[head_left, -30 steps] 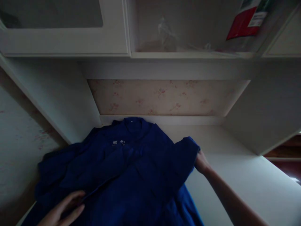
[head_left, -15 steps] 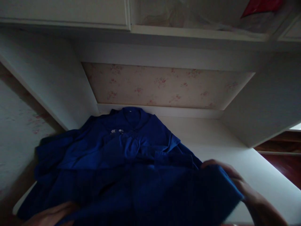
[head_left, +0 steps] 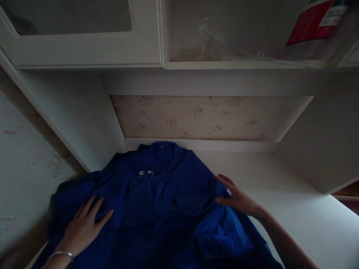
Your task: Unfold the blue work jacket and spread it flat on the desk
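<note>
A dark blue garment lies spread on a white desk top, its collar toward the back wall and a small white emblem near the neck. My left hand rests flat on the garment's left side, fingers apart, a thin bracelet on the wrist. My right hand lies flat at the garment's right edge, fingers stretched out on the fabric. Neither hand grips the cloth.
The desk sits in a white alcove with flowered wallpaper at the back. Cabinets and an open shelf hang above, holding clear plastic and a red packet. White side panels stand left and right.
My right hand brought the right sleeve across the garment and let it go; it now rests flat at the right edge. My left hand moved up onto the left side.
</note>
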`<state>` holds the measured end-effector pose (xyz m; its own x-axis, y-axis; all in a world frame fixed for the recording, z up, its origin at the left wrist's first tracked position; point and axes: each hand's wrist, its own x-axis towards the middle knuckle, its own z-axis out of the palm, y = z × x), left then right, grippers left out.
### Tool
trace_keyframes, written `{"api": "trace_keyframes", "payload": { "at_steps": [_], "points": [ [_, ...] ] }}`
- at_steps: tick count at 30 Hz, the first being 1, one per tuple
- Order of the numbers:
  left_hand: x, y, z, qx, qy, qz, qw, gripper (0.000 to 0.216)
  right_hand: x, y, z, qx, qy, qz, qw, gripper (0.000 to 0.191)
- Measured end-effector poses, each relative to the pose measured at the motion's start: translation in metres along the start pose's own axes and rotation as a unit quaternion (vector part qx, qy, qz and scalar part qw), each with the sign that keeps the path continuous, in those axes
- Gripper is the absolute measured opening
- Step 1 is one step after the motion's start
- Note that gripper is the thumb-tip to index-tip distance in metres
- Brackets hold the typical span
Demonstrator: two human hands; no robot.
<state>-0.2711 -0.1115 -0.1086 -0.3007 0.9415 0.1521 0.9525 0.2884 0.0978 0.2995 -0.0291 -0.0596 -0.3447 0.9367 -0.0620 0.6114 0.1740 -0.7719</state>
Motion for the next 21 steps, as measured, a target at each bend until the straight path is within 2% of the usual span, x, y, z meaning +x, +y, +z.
{"api": "trace_keyframes", "payload": {
  "at_steps": [3, 5, 7, 11, 14, 17, 21],
  "points": [
    [0.000, 0.019, 0.024, 0.042, -0.028, -0.001, 0.999, 0.059, 0.033, 0.001, 0.054, -0.188, 0.003, 0.052, 0.981, 0.075],
    [0.006, 0.017, 0.037, 0.065, -0.027, 0.027, 0.997, 0.053, 0.045, 0.004, 0.079, -0.249, 0.015, 0.057, 0.967, 0.059],
    [0.020, 0.008, 0.045, 0.083, -0.030, 0.033, 0.996, 0.050, 0.056, 0.007, 0.093, -0.266, 0.041, 0.058, 0.961, 0.053],
    [0.057, -0.007, 0.048, 0.133, -0.046, 0.047, 0.989, 0.053, 0.083, 0.007, 0.100, -0.248, 0.064, 0.059, 0.965, 0.052],
    [0.076, -0.011, 0.047, 0.163, -0.059, 0.059, 0.983, 0.055, 0.097, 0.005, 0.104, -0.160, 0.107, 0.052, 0.980, 0.044],
    [0.083, -0.012, 0.047, 0.121, -0.054, 0.047, 0.990, 0.058, 0.099, 0.003, 0.102, -0.060, 0.147, 0.042, 0.986, 0.031],
    [0.083, -0.017, 0.051, 0.028, -0.022, 0.034, 0.999, 0.064, 0.095, 0.008, 0.079, 0.052, 0.195, 0.059, 0.978, 0.035]
  ]
}}
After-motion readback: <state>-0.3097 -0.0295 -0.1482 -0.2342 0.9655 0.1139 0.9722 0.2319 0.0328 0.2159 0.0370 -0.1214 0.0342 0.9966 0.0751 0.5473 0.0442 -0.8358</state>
